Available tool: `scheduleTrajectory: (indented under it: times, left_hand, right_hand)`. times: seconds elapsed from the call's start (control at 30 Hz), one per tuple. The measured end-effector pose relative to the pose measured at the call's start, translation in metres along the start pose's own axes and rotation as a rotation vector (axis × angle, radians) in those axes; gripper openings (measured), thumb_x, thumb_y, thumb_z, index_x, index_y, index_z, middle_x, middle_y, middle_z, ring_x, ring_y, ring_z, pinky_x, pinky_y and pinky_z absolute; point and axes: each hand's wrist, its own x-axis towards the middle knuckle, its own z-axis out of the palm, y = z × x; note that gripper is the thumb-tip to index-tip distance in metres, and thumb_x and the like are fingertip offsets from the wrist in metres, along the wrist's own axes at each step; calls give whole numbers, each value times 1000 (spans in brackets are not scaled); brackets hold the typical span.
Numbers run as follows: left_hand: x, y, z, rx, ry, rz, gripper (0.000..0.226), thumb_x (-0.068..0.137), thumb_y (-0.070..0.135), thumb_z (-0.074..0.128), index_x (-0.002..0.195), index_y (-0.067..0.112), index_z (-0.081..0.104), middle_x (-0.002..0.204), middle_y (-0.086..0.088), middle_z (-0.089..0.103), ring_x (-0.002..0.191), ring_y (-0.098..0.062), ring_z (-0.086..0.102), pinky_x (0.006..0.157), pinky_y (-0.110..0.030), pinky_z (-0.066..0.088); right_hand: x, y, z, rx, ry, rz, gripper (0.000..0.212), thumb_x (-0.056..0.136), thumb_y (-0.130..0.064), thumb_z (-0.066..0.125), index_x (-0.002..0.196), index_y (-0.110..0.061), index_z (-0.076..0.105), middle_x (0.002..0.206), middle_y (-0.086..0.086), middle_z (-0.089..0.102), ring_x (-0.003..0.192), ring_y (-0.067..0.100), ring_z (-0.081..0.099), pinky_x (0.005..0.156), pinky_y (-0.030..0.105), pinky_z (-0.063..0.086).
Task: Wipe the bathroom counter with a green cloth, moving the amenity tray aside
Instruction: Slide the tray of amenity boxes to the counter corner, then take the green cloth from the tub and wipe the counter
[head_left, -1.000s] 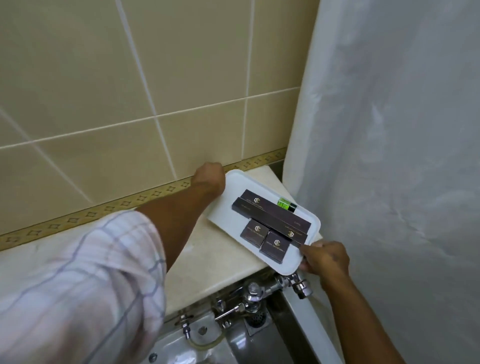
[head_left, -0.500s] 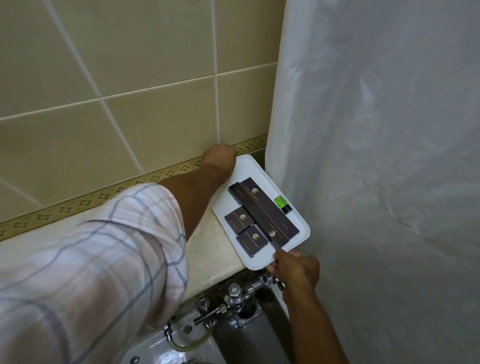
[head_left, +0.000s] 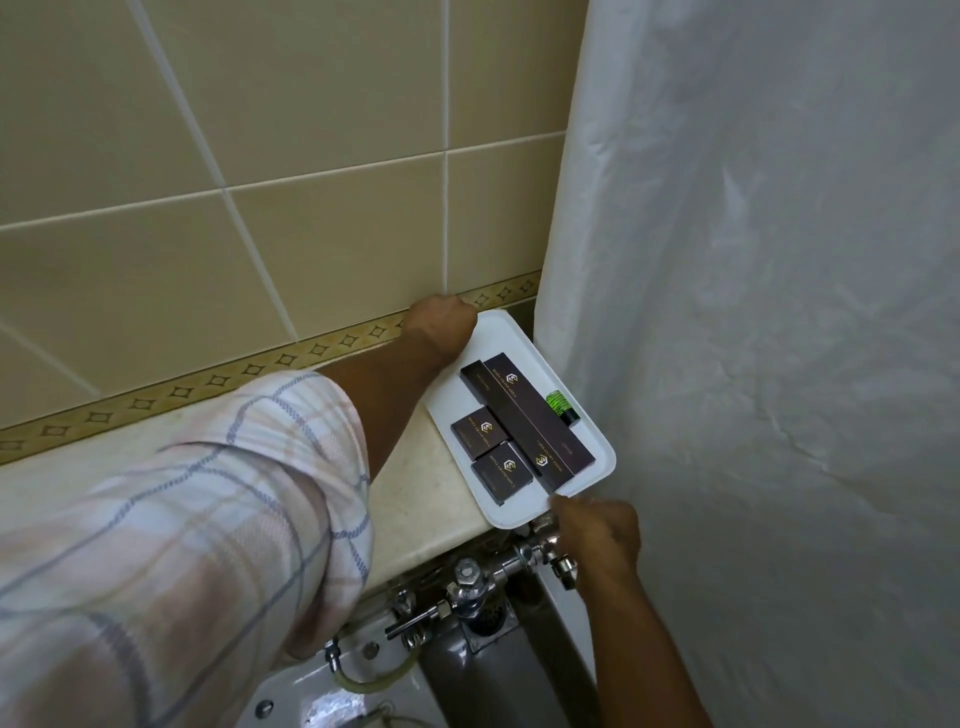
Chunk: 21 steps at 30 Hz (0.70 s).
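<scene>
Head view: amenity tray (head_left: 519, 340) lies at the desk (head_left: 426, 483) right end, its long axis running wall-to-edge. Left hand (head_left: 441, 325) fingers clasp the far corner; right hand (head_left: 597, 530) fingers pinch the near rim.

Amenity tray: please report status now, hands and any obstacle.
Left hand on far corner of amenity tray, right hand on near edge. Tray flat on counter, boxes aboard. Shower curtain tight beside it.
</scene>
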Motion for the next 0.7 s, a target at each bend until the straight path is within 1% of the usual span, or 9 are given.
scheduleTrajectory:
  times: [0.03, 0.07, 0.13, 0.23, 0.3, 0.37, 0.47, 0.57, 0.7]
  left_hand:
    - [-7, -5, 0, -24, -7, -15, 29, 85, -2, 47, 106, 5, 66, 108, -16, 68, 99, -36, 64, 74, -42, 51]
    - [-18, -12, -1, -50, -14, -36, 28, 84, 0, 48, 106, 4, 66, 108, -16, 67, 100, -35, 63, 75, -41, 51]
    - [-42, -29, 0, -109, 6, -78, 28, 86, 9, 51, 109, 5, 65, 110, -15, 64, 102, -33, 60, 77, -42, 51]
    - [-87, -56, 0, -111, 70, -123, 44, 91, 38, 48, 121, 8, 55, 119, -15, 60, 108, -33, 55, 81, -42, 46]
    - [-128, -76, -3, -76, 115, -175, 59, 90, 53, 40, 129, 10, 47, 124, -13, 59, 111, -33, 53, 83, -42, 45]
    - [-159, -93, -8, -84, 153, -231, 69, 89, 60, 34, 136, 10, 40, 130, -14, 56, 116, -33, 51, 89, -44, 44]
    - [-225, -135, -24, -98, 196, -367, 79, 88, 65, 27, 144, 9, 32, 141, -16, 48, 126, -35, 45, 98, -47, 40]
    - [-283, -166, -37, -90, 185, -475, 83, 86, 66, 26, 147, 9, 28, 145, -16, 45, 130, -34, 42, 103, -48, 37]
    - [-380, -204, -46, -93, 212, -647, 83, 85, 67, 27, 145, 9, 30, 144, -15, 46, 129, -33, 43, 103, -47, 37]
  right_hand:
    - [-3, -4, -3, -90, 47, -86, 16, 76, -11, 78, 76, -1, 66, 81, 14, 72, 59, 21, 62, 59, 31, 54]
    - [-9, -11, -2, -152, 83, -175, 23, 77, -13, 77, 91, 1, 65, 95, 18, 70, 68, 24, 64, 65, 35, 56]
    - [-21, -27, 7, -207, 104, -336, 46, 79, -17, 76, 117, 2, 57, 116, 21, 60, 96, 36, 64, 84, 48, 57]
    - [-43, -58, 41, -394, 80, -587, 57, 86, -33, 68, 130, -1, 49, 128, 19, 55, 118, 38, 54, 101, 54, 45]
    - [-64, -74, 68, -566, 27, -770, 64, 90, -44, 58, 136, -3, 43, 136, 18, 50, 127, 36, 47, 110, 50, 36]
    - [-77, -85, 90, -727, -2, -909, 70, 93, -49, 48, 142, -1, 36, 145, 21, 42, 135, 35, 37, 115, 46, 26]
    - [-123, -96, 121, -852, -52, -1111, 71, 94, -51, 43, 142, 0, 35, 147, 22, 40, 138, 35, 32, 115, 45, 21]
    - [-166, -100, 147, -867, -94, -1261, 67, 93, -50, 46, 138, -1, 37, 140, 20, 44, 134, 35, 35, 114, 45, 24]
    - [-247, -80, 189, -894, -234, -1444, 64, 93, -50, 46, 135, -3, 39, 134, 18, 46, 130, 34, 38, 111, 44, 29]
